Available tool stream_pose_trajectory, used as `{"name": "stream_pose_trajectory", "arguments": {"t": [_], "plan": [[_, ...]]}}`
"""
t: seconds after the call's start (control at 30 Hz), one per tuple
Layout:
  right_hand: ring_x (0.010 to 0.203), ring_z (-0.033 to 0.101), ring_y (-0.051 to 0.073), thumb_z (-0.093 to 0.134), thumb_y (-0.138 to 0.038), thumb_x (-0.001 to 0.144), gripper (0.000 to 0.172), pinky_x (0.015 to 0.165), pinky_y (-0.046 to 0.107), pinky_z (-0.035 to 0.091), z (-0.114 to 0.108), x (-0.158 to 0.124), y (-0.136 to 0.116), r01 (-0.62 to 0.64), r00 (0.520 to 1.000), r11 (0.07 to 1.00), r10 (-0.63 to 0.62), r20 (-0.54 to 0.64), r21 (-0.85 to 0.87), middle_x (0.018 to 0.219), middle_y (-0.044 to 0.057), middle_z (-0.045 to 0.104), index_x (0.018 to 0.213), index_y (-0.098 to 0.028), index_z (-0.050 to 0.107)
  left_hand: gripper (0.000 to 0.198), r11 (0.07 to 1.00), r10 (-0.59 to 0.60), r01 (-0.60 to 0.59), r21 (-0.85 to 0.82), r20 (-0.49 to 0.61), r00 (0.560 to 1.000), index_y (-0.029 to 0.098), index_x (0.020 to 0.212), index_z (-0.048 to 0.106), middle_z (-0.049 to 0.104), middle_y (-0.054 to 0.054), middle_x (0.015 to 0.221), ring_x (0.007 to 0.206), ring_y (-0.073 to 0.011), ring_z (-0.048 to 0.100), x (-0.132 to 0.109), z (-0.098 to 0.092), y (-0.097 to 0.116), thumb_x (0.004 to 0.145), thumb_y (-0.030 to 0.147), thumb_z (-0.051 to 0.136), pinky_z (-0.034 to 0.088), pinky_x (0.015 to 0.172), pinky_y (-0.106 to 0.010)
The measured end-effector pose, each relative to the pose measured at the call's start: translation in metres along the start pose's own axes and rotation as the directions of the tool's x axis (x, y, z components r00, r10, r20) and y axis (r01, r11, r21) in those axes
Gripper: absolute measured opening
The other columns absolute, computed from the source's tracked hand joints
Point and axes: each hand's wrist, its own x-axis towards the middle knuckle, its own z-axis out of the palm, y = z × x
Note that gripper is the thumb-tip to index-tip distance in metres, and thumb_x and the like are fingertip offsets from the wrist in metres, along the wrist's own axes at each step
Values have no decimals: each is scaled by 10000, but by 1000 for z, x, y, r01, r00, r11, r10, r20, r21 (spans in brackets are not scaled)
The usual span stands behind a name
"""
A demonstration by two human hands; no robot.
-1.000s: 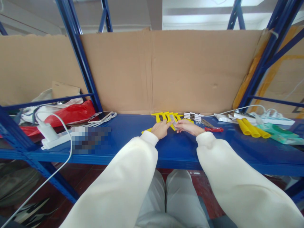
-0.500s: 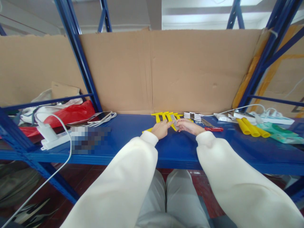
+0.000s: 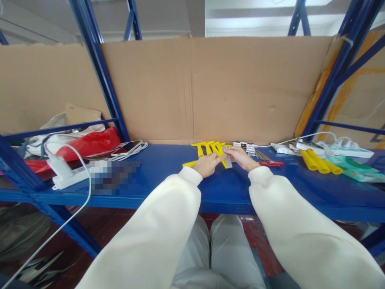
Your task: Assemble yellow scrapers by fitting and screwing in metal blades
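Observation:
My left hand [image 3: 205, 165] is closed around a yellow T-shaped tool [image 3: 189, 164], whose handle end sticks out to the left of the hand. The tool's yellow head shows in part beyond my fingers, close to the right hand. My right hand [image 3: 240, 157] pinches a flat grey plate [image 3: 228, 159], blade-like in shape, against or right beside that head; whether the two are joined I cannot tell. Just behind the hands, several more yellow T-shaped tools [image 3: 208, 147] lie in a row on the blue shelf [image 3: 168, 180].
Small white-and-black stacked pieces [image 3: 242, 146] and a red-handled tool [image 3: 271, 163] lie right of the hands. Farther right are yellow tubes [image 3: 318, 161] and a green packet [image 3: 355, 168]. A phone [image 3: 128, 147] and a power strip [image 3: 72, 176] lie left. Cardboard [image 3: 240, 88] stands behind.
The grey plate has shifted slightly right and turned, showing more of its length below the right fingers. My left hand has moved a little right with the yellow tool.

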Motion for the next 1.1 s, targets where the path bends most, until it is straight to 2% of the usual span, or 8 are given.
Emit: {"name": "stream_pose_trajectory", "arguments": {"t": [0.43, 0.63, 0.87, 1.1], "plan": [[581, 546, 109, 809, -371, 672, 275, 584, 240, 438, -4, 6, 6, 64, 997, 998, -64, 35, -1, 615, -28, 616, 658, -195, 598, 632, 996, 28, -28, 84, 7, 1000, 322, 1523, 403, 614, -125, 1229, 1101, -245, 649, -2, -4, 0, 946, 68, 356, 539, 878, -360], [605, 554, 116, 823, -395, 676, 301, 604, 248, 456, -1, 4, 6, 54, 998, 999, -53, 25, -2, 627, -27, 617, 673, -198, 595, 618, 996, 33, -33, 77, 2, 999, 318, 1499, 453, 609, -120, 1197, 1136, -248, 631, -2, -3, -1, 936, 71, 385, 527, 893, -356], [629, 566, 111, 869, -373, 615, 345, 628, 251, 474, -2, -1, 3, 46, 997, 998, -49, 64, 47, 662, -32, 628, 662, -198, 576, 604, 998, 35, -35, 56, 5, 999, 324, 1455, 524, 595, -119, 1179, 1132, -252, 625, -2, -3, -2, 927, 60, 397, 523, 900, -372], [608, 565, 104, 881, -394, 587, 383, 626, 250, 467, -5, 5, 5, 83, 990, 994, -90, 106, 71, 675, -27, 652, 656, -197, 560, 638, 996, 37, -37, 82, -2, 999, 353, 1498, 458, 590, -106, 1182, 1107, -238, 624, -1, -1, -2, 929, 69, 405, 539, 865, -351]]}}
